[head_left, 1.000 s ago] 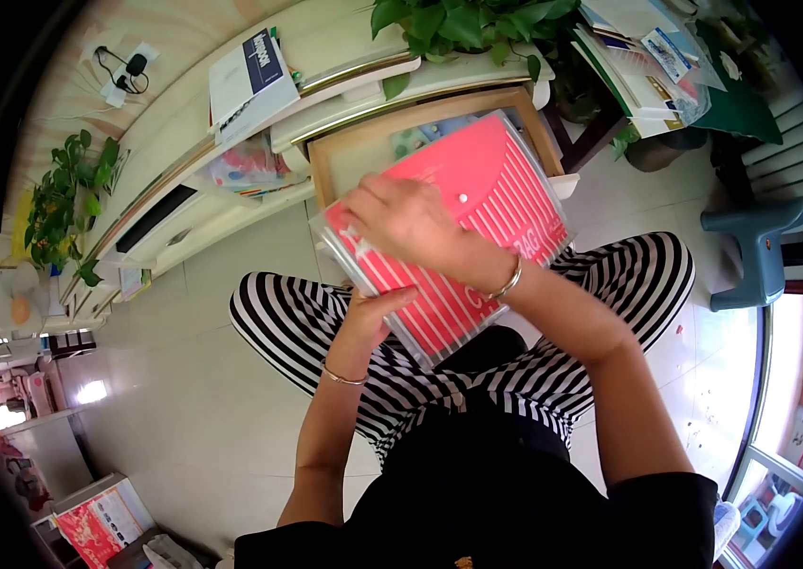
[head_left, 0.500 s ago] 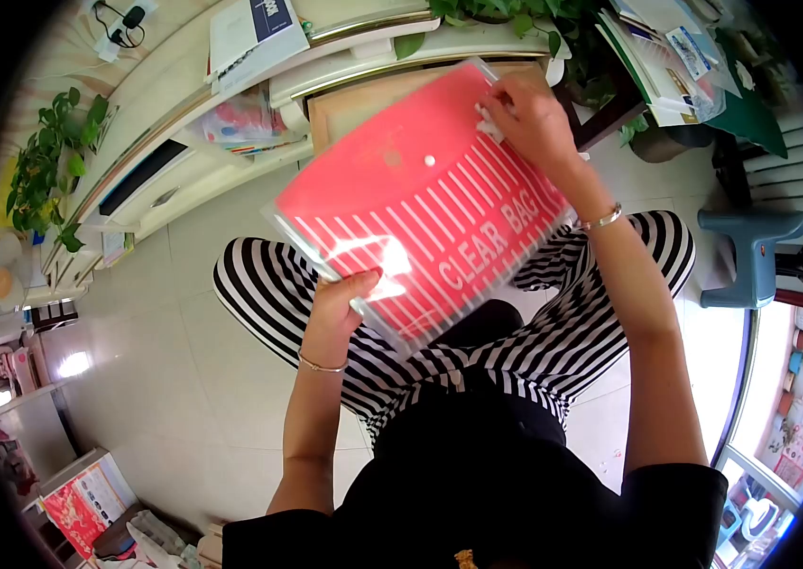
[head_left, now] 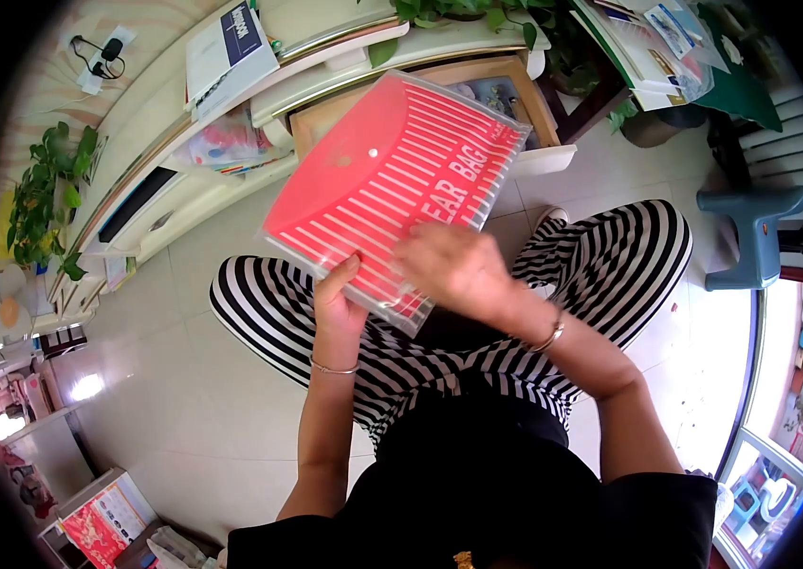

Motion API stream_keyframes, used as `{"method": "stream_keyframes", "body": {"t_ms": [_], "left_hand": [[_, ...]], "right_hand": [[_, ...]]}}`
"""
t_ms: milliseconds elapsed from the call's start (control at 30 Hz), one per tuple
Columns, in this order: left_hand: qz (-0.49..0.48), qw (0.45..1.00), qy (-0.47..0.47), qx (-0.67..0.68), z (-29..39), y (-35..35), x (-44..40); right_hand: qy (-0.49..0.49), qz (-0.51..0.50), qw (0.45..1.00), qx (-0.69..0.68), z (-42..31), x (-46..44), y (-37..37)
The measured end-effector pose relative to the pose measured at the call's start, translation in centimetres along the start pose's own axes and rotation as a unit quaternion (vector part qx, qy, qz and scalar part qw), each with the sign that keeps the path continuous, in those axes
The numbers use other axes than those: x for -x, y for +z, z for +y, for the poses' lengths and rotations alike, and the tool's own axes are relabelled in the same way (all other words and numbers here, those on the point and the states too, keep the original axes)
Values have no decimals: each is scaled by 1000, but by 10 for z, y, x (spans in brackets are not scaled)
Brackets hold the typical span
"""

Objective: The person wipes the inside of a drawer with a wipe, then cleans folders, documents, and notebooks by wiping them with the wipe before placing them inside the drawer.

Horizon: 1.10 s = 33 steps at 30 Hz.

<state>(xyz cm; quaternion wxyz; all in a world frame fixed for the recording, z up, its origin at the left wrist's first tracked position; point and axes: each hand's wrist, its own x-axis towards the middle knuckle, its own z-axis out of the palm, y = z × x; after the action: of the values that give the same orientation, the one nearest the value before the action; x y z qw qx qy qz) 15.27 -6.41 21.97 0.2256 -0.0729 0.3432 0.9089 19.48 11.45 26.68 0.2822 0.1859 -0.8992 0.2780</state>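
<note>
A red and clear plastic document bag (head_left: 354, 185), printed with white stripes and partly covered lettering, is tilted above my lap. My left hand (head_left: 338, 292) grips its lower left edge, with the thumb on the front face. In front of the bag's lower part is my right hand (head_left: 458, 270), smeared by motion; whether its fingers touch the plastic I cannot make out. Behind the bag, a pulled-out drawer (head_left: 541, 109) shows small items inside, partly hidden by the bag.
On the cabinet top (head_left: 302, 62) lies a notebook (head_left: 242, 38). Papers and folders (head_left: 643, 57) are stacked at the upper right, near leafy plants (head_left: 506, 14). A blue stool (head_left: 752, 232) stands to the right. Another plant (head_left: 50, 180) is at the left.
My right hand has left the bag's upper right corner and come down in front of its lower part. The bag has shifted slightly up and left, showing more of the drawer.
</note>
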Motion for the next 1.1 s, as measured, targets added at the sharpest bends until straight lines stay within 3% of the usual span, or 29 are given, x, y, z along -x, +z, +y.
{"method": "stream_keyframes", "body": {"t_ms": [67, 167, 367, 533, 600, 633, 667, 733, 767, 833, 867, 900, 967, 1033, 1100], "left_hand": [[-44, 999, 1, 4, 7, -8, 2], [-97, 995, 9, 6, 19, -15, 10], [-140, 989, -51, 17, 40, -37, 26], [-103, 990, -96, 4, 51, -34, 34], [-84, 992, -94, 6, 52, -37, 32], [-82, 992, -92, 6, 54, -37, 32], [-71, 993, -96, 10, 58, -38, 31], [-58, 992, -111, 14, 63, -42, 25], [-82, 986, -140, 29, 64, -43, 19], [-104, 979, -169, 46, 67, -34, 8], [-73, 981, -180, 21, 68, -27, 3], [-42, 981, -191, -4, 70, -20, -4], [-72, 971, -223, -56, 77, -2, -32], [-101, 957, -251, -106, 76, 6, -67], [-50, 935, -316, -153, 67, 4, -105]], "right_hand": [[7, 16, 997, 71, 33, 4, -20], [112, 52, 991, 57, 85, 5, -47], [118, -6, 991, 59, 134, -39, -82], [121, -16, 992, -10, 148, -73, -76], [176, -72, 980, -50, 144, -72, -73], [235, -118, 965, 3, 143, -66, -73], [233, -120, 965, 2, 141, -59, -75], [369, -188, 908, -64, 139, -43, -82], [368, -191, 908, -62, 136, -38, -87], [491, -209, 789, -305, 131, -29, -97], [490, -210, 789, -305, 135, -25, -100], [511, -218, 755, -348, 140, -20, -102], [565, -194, 697, -397, 149, -18, -105], [574, -207, 702, -368, 179, -12, -100], [584, -237, 716, -302, 213, -11, -93]]}}
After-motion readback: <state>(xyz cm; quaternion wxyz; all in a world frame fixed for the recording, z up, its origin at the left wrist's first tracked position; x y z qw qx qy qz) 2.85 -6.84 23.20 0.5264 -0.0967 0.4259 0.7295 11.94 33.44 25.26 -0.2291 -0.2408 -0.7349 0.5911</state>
